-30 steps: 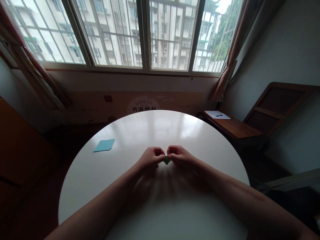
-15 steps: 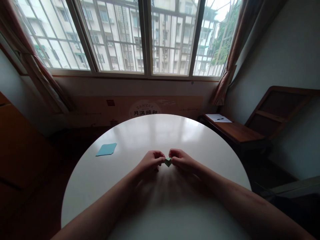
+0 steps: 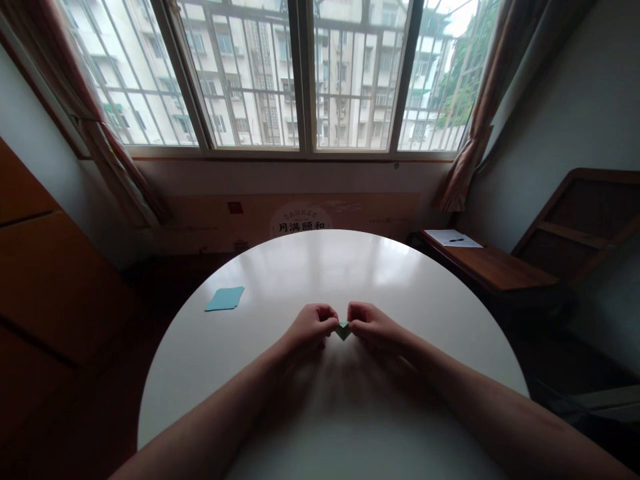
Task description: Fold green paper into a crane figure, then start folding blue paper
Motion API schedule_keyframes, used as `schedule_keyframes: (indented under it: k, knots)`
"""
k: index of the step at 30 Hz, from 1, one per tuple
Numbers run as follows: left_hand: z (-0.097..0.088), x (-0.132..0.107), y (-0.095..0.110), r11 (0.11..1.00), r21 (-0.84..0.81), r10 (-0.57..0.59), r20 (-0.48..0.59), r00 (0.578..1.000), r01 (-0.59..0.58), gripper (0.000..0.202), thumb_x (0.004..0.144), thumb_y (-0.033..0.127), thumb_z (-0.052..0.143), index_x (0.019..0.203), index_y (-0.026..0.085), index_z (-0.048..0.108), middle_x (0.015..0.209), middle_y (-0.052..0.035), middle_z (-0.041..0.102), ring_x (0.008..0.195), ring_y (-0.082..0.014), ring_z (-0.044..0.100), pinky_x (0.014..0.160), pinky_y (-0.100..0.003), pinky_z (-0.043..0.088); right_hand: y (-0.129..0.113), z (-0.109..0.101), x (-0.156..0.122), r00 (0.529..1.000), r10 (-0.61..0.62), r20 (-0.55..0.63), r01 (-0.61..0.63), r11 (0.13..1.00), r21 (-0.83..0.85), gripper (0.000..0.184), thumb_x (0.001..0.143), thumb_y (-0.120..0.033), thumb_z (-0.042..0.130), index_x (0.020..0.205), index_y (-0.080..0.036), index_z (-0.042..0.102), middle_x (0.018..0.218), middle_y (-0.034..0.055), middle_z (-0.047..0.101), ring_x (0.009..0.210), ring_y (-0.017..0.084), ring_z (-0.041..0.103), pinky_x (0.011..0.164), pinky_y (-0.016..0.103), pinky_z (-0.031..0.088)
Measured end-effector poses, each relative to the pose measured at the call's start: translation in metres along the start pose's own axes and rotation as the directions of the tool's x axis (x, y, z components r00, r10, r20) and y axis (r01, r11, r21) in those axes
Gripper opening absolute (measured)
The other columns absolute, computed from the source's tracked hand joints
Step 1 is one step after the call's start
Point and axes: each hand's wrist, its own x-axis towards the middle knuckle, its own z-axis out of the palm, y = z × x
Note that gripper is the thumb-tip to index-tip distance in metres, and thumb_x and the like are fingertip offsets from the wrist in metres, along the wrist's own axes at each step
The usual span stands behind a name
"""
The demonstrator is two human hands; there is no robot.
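1. Where the two hands meet, a small green folded paper [image 3: 343,329] is held just above the round white table [image 3: 300,267], its lower point showing between the fingertips.
2. Left hand [image 3: 313,325]: thumb and forefinger pinched together on the left side of the green piece, the other fingers curled under.
3. Right hand [image 3: 373,325]: the same pinch, clamped on the right side. The two hands' fingertips are almost touching across the paper.
4. Handling, by judgement: very light, thin and dry, not slippery. It is probably stiffer where the layers are folded and limp elsewhere. It would crush or tear easily under a hard squeeze, and a stray crease would likely stay.
5. Where to take hold, by judgement: at the folded edges and corners, with fingertips only, as both hands do now. How many layers the piece has is too small to tell.
6. Blue paper sheet [image 3: 225,299]: flat on the table, well to the left of the grip and somewhat beyond it, touched by neither hand.
7. Containers: only a printed cardboard panel [image 3: 300,223] standing beyond the table, straight ahead of the grip, possibly the face of a box. What it holds, if anything, cannot be seen.
8. Wooden side surface [image 3: 493,267]: far to the right of the grip, bearing a white sheet with a pen [image 3: 453,239].
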Motion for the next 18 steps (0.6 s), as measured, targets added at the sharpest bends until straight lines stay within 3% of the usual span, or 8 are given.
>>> schedule_keyframes:
  k: [5,11,18]
  knots:
    - [0.002,0.001,-0.004,1.000,0.027,0.008,-0.033,0.999,-0.007,0.008,0.066,0.024,0.058,0.069,0.016,0.061,0.057,0.0043,0.053,0.044,-0.0094,0.046,0.036,-0.021,0.038,0.005,-0.004,-0.001,0.995,0.065,0.070,-0.071,0.994,0.083,0.017,0.082,-0.035,0.056,0.089,-0.019,0.055,0.061,-0.0070,0.050,0.040,0.008,0.040,0.037,0.020,0.032]
    - [0.004,0.001,-0.007,0.999,0.038,0.028,-0.042,0.999,-0.027,0.010,0.065,0.025,0.061,0.069,0.016,0.062,0.059,0.0040,0.055,0.044,-0.0093,0.046,0.036,-0.020,0.038,0.006,-0.003,0.002,0.995,0.098,0.032,-0.100,0.994,0.055,0.012,0.078,-0.028,0.062,0.081,-0.018,0.058,0.061,-0.0051,0.051,0.043,0.008,0.045,0.038,0.019,0.033]
    - [0.001,0.001,-0.004,0.999,0.005,0.036,-0.027,0.999,-0.036,0.027,0.072,0.040,0.061,0.078,0.015,0.065,0.055,0.0032,0.054,0.041,-0.0104,0.048,0.036,-0.021,0.038,-0.006,0.000,0.002,0.993,0.104,-0.058,-0.104,0.994,0.015,0.007,0.074,-0.023,0.059,0.071,-0.017,0.058,0.055,-0.0049,0.049,0.046,0.009,0.041,0.041,0.020,0.028]
